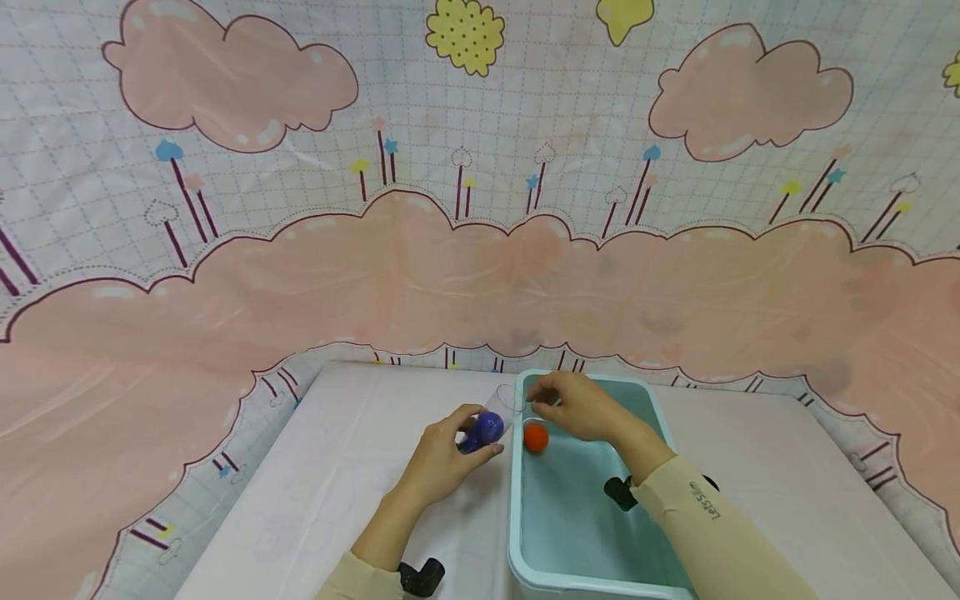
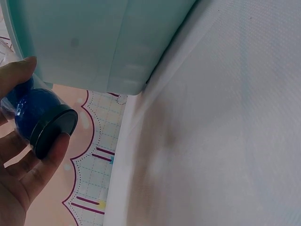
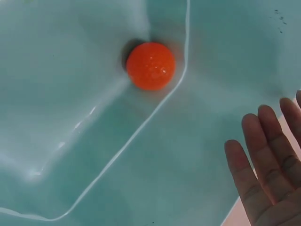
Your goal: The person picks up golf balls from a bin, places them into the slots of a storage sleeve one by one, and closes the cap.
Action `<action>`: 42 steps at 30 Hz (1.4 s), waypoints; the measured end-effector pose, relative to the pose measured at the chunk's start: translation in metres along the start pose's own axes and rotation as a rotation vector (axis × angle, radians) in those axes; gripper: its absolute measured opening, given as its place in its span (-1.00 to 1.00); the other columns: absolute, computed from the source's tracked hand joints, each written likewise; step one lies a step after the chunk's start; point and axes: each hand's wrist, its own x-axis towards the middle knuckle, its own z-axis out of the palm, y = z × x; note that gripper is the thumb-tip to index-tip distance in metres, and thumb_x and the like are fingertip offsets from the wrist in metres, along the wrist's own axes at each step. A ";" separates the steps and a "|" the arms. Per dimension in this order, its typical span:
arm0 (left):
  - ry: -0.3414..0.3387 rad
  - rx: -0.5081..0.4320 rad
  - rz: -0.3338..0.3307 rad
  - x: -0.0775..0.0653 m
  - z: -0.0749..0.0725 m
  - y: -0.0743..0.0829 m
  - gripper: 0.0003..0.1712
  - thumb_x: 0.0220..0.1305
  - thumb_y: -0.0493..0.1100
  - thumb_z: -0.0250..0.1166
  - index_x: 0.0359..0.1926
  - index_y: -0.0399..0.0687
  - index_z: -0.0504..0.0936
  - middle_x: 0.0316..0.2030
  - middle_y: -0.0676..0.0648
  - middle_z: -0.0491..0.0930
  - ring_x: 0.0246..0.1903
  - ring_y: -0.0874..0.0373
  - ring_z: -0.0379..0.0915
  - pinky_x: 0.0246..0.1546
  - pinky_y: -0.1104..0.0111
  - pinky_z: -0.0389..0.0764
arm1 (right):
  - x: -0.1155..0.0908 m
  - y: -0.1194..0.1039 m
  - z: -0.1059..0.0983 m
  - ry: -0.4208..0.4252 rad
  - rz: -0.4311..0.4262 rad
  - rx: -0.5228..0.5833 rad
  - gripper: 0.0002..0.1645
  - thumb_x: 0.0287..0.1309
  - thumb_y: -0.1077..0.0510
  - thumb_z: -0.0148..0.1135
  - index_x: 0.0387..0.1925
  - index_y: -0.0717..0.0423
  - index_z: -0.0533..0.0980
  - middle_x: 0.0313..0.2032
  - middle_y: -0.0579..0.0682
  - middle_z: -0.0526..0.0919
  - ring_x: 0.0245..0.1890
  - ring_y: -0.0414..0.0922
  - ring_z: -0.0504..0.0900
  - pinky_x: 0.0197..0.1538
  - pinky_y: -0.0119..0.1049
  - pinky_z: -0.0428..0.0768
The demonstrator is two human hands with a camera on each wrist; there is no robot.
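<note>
Left hand (image 1: 437, 463) holds tube (image 1: 502, 406) of blue balls (image 1: 490, 427).

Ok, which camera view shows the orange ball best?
The right wrist view: there the orange ball shows large, with nothing in front of it. The head view shows it small, inside the tub near its left wall. The left wrist view doesn't show it.

Surface (image 1: 300, 492): we see a white covering across it, finely textured up close, with faint creases.
Teal bin (image 1: 516, 508): we find it standing directly on the surface, right of the middle, open side up, its far end near the back edge.
</note>
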 end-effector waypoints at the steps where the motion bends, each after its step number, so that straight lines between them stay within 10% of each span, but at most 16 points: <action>1: 0.001 0.000 -0.001 0.000 0.000 0.000 -0.44 0.26 0.22 0.47 0.21 0.29 0.53 0.06 -0.15 0.72 0.07 -0.09 0.65 0.07 -0.10 0.70 | 0.000 0.000 0.001 -0.005 0.002 -0.002 -0.81 0.40 0.17 0.27 -0.02 0.08 0.67 -0.15 -0.08 0.74 -0.11 -0.15 0.67 0.06 -0.10 0.71; 42: 0.021 -0.005 0.039 0.001 0.000 -0.002 -0.45 0.24 0.19 0.49 0.18 0.27 0.55 0.00 -0.12 0.74 0.02 -0.04 0.67 0.04 -0.07 0.70 | 0.006 0.009 0.026 -0.133 0.103 -0.127 -0.61 0.29 0.20 0.38 0.13 0.18 0.64 0.03 0.14 0.73 0.06 0.11 0.68 0.14 0.08 0.67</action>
